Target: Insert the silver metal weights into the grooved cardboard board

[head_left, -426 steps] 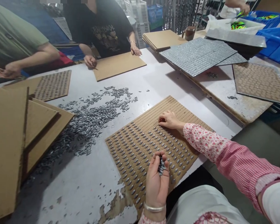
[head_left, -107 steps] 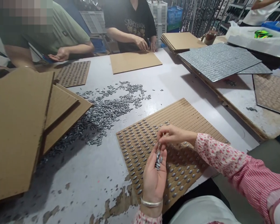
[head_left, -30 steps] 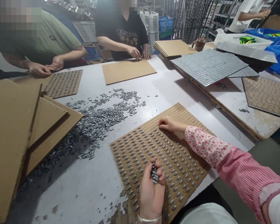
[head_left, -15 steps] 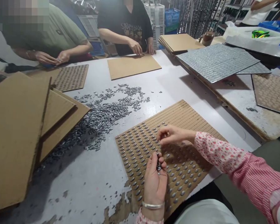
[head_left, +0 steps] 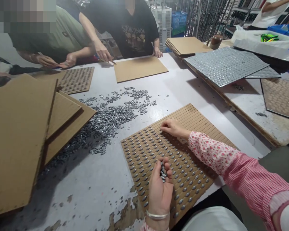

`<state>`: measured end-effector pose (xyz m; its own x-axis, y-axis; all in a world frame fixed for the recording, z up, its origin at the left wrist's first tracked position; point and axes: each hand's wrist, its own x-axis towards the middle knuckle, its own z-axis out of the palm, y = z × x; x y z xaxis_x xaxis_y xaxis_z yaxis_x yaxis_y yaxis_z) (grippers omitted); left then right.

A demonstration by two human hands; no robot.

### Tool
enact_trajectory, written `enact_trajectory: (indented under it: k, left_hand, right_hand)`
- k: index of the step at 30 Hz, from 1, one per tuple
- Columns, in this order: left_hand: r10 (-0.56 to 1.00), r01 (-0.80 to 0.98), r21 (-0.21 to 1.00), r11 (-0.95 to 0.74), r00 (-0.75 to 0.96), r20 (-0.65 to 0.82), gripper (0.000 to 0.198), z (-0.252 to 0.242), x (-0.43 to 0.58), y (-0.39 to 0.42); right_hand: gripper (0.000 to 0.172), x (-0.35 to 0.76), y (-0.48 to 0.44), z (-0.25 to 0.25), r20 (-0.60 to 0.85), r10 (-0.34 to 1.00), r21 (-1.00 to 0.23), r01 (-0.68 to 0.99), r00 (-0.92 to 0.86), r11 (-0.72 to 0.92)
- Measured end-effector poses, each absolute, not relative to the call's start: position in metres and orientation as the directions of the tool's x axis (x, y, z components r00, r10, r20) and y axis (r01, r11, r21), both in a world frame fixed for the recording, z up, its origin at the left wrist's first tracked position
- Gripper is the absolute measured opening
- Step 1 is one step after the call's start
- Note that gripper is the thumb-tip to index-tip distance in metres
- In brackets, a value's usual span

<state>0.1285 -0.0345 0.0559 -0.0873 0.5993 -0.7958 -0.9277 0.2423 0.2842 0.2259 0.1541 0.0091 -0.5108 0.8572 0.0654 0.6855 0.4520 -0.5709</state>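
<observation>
A brown slotted board [head_left: 199, 120] lies in front of me, its near rows filled with small grey metal pellets. My left hand [head_left: 160, 189] hovers palm-up over the board's near edge, fingers curled round a small clump of pellets [head_left: 162, 172]. My right hand [head_left: 172, 127] rests on the board at the edge of the filled rows, fingers pinched down on the surface; what they pinch is too small to make out. A loose heap of pellets [head_left: 106, 118] is spread on the white table [head_left: 86, 195] to the left.
Stacked cardboard sheets [head_left: 19, 134] lean at the left. Two other people work at the far side over a perforated board [head_left: 75, 79] and a plain board [head_left: 139, 67]. Silver panels [head_left: 223, 64] and more boards [head_left: 188, 45] lie at the right.
My right hand has gone from beside the left hand's pellets out to the board's filled edge and pressed down. The person in black has reached an arm to the left.
</observation>
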Motion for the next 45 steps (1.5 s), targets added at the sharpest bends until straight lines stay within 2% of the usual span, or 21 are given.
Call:
enact_trajectory:
  k: [2,6,11,13,15,18,20,22,26,30,33,36,38,40,42,45]
  left_hand:
    - [0.619,-0.925,0.29,0.246,-0.081,-0.781,0.012,0.053,0.128,-0.036]
    - [0.688,-0.901,0.378,0.214,-0.136,-0.713,0.013,0.047,0.129,-0.038]
    - [0.717,-0.918,0.35,0.187,-0.116,-0.688,0.011,0.046,0.13,-0.039]
    - [0.715,-0.928,0.328,0.177,-0.108,-0.691,0.011,0.047,0.129,-0.038]
    - [0.716,-0.933,0.319,0.169,-0.106,-0.69,0.011,0.047,0.129,-0.036]
    - [0.72,-0.931,0.328,0.159,-0.118,-0.684,0.01,0.047,0.129,-0.034]
    - [0.735,-0.935,0.325,0.143,-0.12,-0.668,0.01,0.046,0.13,-0.033]
    - [0.749,-0.938,0.323,0.128,-0.121,-0.651,0.01,0.047,0.131,-0.032]
    - [0.724,-0.929,0.337,0.151,-0.128,-0.678,0.013,0.05,0.133,-0.03]
    - [0.698,-0.92,0.361,0.152,-0.159,-0.698,0.021,0.054,0.129,-0.03]
    - [0.679,-0.92,0.335,0.206,-0.112,-0.726,0.021,0.055,0.126,-0.033]
    - [0.702,-0.933,0.259,0.248,-0.011,-0.712,0.014,0.053,0.125,-0.036]
    - [0.729,-0.933,0.264,0.245,-0.002,-0.685,0.013,0.053,0.126,-0.037]
    - [0.724,-0.922,0.302,0.241,-0.036,-0.689,0.014,0.053,0.127,-0.036]
    - [0.714,-0.915,0.322,0.244,-0.055,-0.698,0.019,0.053,0.128,-0.035]
    - [0.717,-0.918,0.303,0.255,-0.031,-0.696,0.019,0.051,0.127,-0.035]
  right_hand:
    - [0.019,0.221,0.155,0.005,0.034,0.861,-0.514,0.73,-0.508,0.451]
    - [0.02,0.216,0.15,0.0,0.043,0.879,-0.436,0.783,-0.474,0.444]
    - [0.017,0.216,0.149,0.002,0.095,0.897,-0.451,0.785,-0.431,0.425]
    - [0.016,0.218,0.144,0.009,0.12,0.891,-0.528,0.732,-0.437,0.43]
    - [0.016,0.222,0.134,0.019,0.089,0.844,-0.682,0.585,-0.528,0.438]
    - [0.021,0.23,0.112,0.037,-0.032,0.631,-0.912,0.28,-0.775,0.298]
    - [0.024,0.235,0.098,0.045,-0.06,0.474,-0.969,0.165,-0.878,0.183]
    - [0.027,0.237,0.087,0.049,-0.064,0.413,-0.987,0.118,-0.908,0.107]
    - [0.029,0.235,0.083,0.048,-0.098,0.463,-0.995,0.081,-0.881,-0.057]
    - [0.024,0.235,0.108,0.042,-0.074,0.695,-0.993,-0.012,-0.716,-0.119]
    - [0.017,0.24,0.135,0.033,-0.077,0.86,-0.997,0.038,-0.505,-0.067]
    - [0.01,0.244,0.157,0.025,-0.054,0.908,-0.958,0.278,-0.414,0.07]
    - [0.01,0.245,0.166,0.021,0.004,0.896,-0.858,0.458,-0.445,0.231]
    - [0.013,0.245,0.171,0.018,0.062,0.84,-0.719,0.559,-0.539,0.413]
    - [0.016,0.244,0.174,0.016,0.079,0.758,-0.615,0.567,-0.647,0.548]
    - [0.013,0.243,0.175,0.015,0.067,0.719,-0.587,0.555,-0.692,0.589]
